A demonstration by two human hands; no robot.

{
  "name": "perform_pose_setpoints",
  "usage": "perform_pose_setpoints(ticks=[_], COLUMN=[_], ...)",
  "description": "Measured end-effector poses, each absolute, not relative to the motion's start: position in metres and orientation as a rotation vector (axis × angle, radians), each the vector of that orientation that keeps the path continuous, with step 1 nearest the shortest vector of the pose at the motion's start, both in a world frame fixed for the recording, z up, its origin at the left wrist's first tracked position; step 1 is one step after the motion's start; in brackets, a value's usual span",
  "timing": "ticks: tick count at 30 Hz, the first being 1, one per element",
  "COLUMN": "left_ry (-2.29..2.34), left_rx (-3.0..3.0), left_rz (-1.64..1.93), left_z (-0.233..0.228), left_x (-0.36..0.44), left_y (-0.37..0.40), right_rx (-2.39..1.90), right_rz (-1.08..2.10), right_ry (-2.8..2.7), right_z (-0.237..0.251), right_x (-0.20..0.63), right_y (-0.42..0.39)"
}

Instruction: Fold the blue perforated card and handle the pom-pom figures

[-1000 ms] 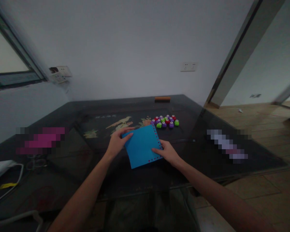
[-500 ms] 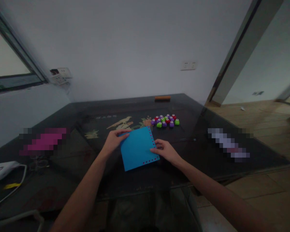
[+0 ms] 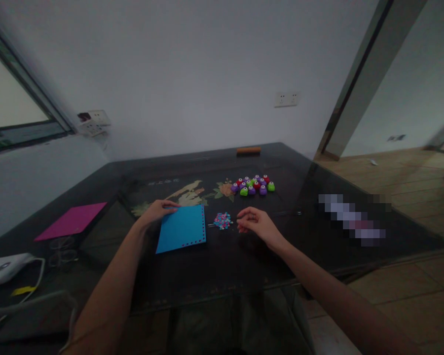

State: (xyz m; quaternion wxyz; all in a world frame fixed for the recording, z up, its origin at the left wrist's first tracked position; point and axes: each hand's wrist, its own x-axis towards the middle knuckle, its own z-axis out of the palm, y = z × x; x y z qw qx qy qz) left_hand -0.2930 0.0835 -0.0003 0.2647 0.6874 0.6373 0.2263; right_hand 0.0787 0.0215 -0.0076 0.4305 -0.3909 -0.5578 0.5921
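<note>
Blue sheet (image 3: 181,229) lies flat on the dark table (image 3: 318,246), a little left of centre, with a row of small punched holes along its right and near edges. Your left hand (image 3: 156,212) rests on its far left corner, fingers spread flat, pressing rather than pinching. Your right hand (image 3: 255,224) hovers just above the table to the right, fingers loosely curled with thumb and forefinger close together; you hold nothing that shows, though whether a tiny scrap sits between the tips cannot be told.

Between the sheet and your right hand sits one small heap of confetti (image 3: 222,220), pink and pale blue bits, just beside the sheet's right edge and apart from both hands.

Farther off, right of centre, you have a cluster of punches (image 3: 253,185): roughly a dozen, in purple, red and green, packed touching one another; the exact count is too blurred to give. At the far edge lies one orange bar (image 3: 248,150).

At the left, one magenta sheet (image 3: 72,220) lies flat, well apart from the blue one. Nearer you on the left is one white device (image 3: 3,267) with a cable, and a yellow tag (image 3: 23,290) beside it.

Writing: a short line of pale characters (image 3: 163,182) is set into the tabletop beside a painted bird (image 3: 190,191), too small to read. One double socket (image 3: 287,99) is on the far wall.
</note>
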Motion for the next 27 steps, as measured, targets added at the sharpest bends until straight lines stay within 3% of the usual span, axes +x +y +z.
perform_pose_setpoints(ticks=[27], left_ry=[1.825], left_rx=[2.103], left_rz=[0.573], left_z=[-0.025], left_x=[-0.293], left_y=[0.082], right_rx=[-1.011], right_rz=[1.472], right_ry=[-1.479], right_z=[-0.005], right_x=[0.078], right_y=[0.018])
